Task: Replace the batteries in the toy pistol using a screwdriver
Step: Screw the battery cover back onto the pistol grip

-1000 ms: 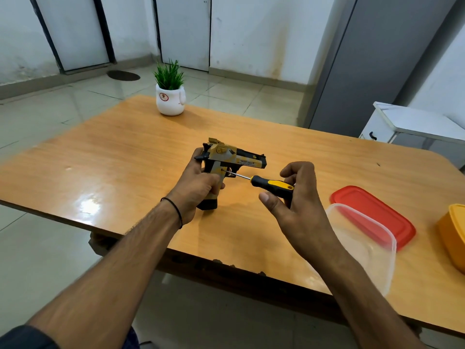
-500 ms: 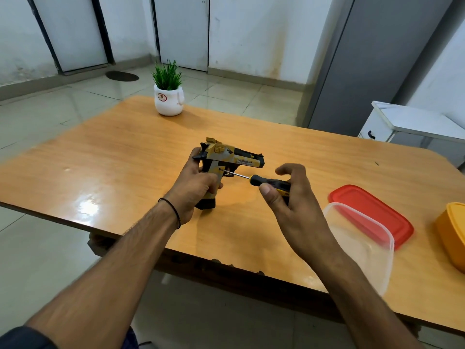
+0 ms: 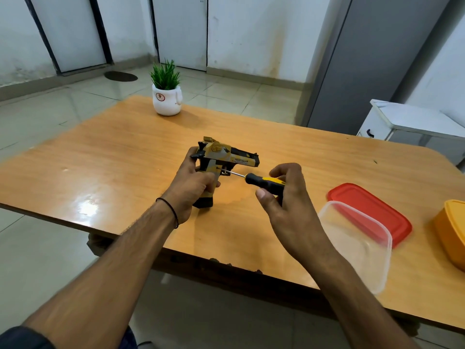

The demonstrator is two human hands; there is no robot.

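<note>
Gripping the toy pistol upright, left hand fingers wrap its grip; right hand pinches the screwdriver.

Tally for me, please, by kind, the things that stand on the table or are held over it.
Toy pistol: 1
Screwdriver: 1
Potted plant: 1
Plastic containers: 2, a clear one and a yellow one
Red lid: 1
Total: 6

glossy wood table, clear plastic tub, seemingly plastic pistol
</note>
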